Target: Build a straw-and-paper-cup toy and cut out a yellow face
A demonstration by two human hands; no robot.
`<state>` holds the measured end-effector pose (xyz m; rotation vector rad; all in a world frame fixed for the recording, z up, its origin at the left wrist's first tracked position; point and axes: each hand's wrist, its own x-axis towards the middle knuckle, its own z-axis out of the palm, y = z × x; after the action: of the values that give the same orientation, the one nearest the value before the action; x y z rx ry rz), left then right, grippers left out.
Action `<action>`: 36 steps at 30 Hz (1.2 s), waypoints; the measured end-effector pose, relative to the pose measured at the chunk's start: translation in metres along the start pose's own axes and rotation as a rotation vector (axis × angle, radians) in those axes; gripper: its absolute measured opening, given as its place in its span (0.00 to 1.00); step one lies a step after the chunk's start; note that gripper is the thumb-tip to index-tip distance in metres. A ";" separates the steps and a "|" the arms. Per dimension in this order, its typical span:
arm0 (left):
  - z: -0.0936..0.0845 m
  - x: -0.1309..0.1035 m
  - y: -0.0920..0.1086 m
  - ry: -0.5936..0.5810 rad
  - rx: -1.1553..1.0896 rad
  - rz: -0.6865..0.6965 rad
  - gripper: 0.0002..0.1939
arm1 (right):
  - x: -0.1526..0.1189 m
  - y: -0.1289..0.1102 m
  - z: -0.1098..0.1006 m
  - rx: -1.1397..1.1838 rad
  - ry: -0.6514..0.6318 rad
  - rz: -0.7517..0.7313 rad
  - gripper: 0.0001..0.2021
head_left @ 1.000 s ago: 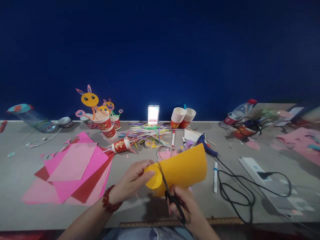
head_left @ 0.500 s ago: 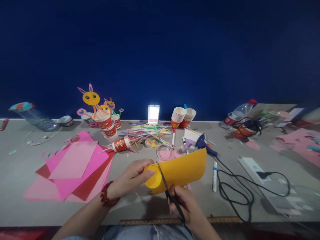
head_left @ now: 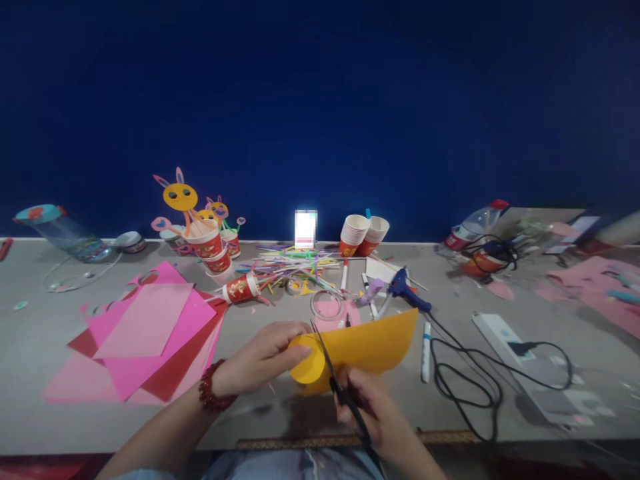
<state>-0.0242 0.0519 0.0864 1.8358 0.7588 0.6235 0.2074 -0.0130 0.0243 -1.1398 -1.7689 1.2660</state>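
Observation:
My left hand (head_left: 273,357), with a red bead bracelet at the wrist, pinches a yellow paper (head_left: 373,343) at its left end, where a rounded, disc-like part (head_left: 307,360) shows under the thumb. My right hand (head_left: 365,403) is closed round the handles of dark scissors (head_left: 345,395). The scissor blades point up and left, against the paper beside the rounded part. The rest of the sheet curves off to the right above my right hand. Both hands are over the front middle of the table.
Pink and red sheets (head_left: 143,323) lie at the left. Behind are decorated cups (head_left: 206,245), a pile of colourful sticks (head_left: 300,263), stacked cups (head_left: 354,233) and a lit screen (head_left: 305,229). A blue glue gun (head_left: 407,292), marker (head_left: 425,352), black cable and power strip (head_left: 515,357) are to the right.
The right part of the yellow paper has tilted and dropped slightly, showing more of the pink paper behind it. The rounded part has turned a little. Both hands keep their holds.

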 end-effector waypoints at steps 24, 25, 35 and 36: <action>0.025 -0.002 -0.017 0.379 -0.175 0.045 0.16 | 0.004 0.001 0.004 -0.014 0.073 0.002 0.30; 0.033 -0.003 -0.020 0.427 -0.159 0.065 0.15 | 0.004 0.003 0.005 -0.010 0.081 0.005 0.30; 0.035 -0.005 -0.017 0.365 -0.012 -0.002 0.16 | 0.006 -0.001 0.003 -0.013 0.046 -0.001 0.29; 0.032 -0.005 -0.016 0.350 0.005 0.006 0.16 | 0.007 -0.002 0.003 -0.013 0.048 0.000 0.29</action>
<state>-0.0081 0.0330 0.0600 1.7540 0.9838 0.9625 0.2016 -0.0081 0.0256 -1.1677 -1.7448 1.2185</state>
